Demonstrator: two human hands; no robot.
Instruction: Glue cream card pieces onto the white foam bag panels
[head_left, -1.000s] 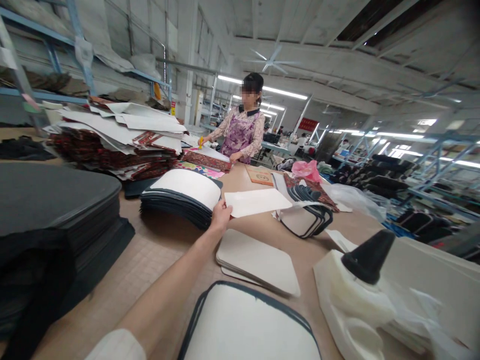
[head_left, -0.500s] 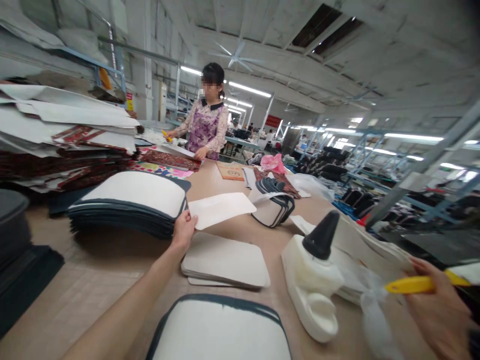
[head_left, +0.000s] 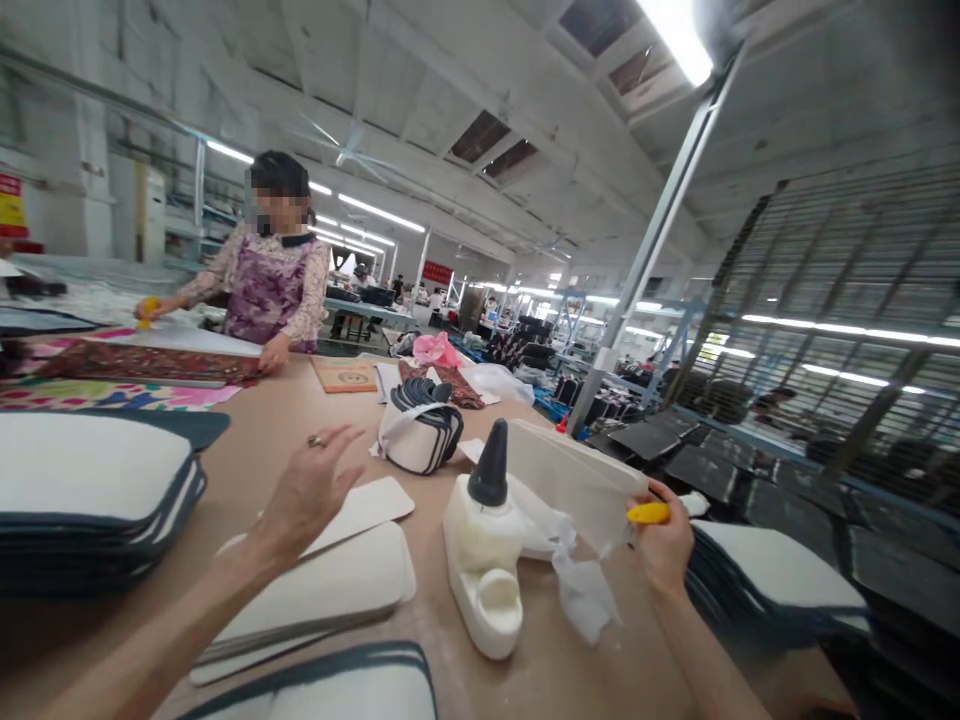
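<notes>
My left hand, a ring on one finger, is raised with its fingers apart above a white panel. That panel lies partly over a small pile of white panels. On the right my right hand grips a yellow-handled brush, and its fingers also touch the edge of a stack of thin pale sheets. Between the hands stands a white glue bottle with a dark cone-shaped cap. Crumpled clear plastic lies beside the bottle.
Dark-edged white panels are stacked at the left and right, with another at the near edge. A tied bundle sits mid-table. Across the table, a person works over patterned fabric.
The view has turned right. My left hand has let go of the white panel, which now lies on the pile. My right hand has reached the pale sheets, still holding the brush.
</notes>
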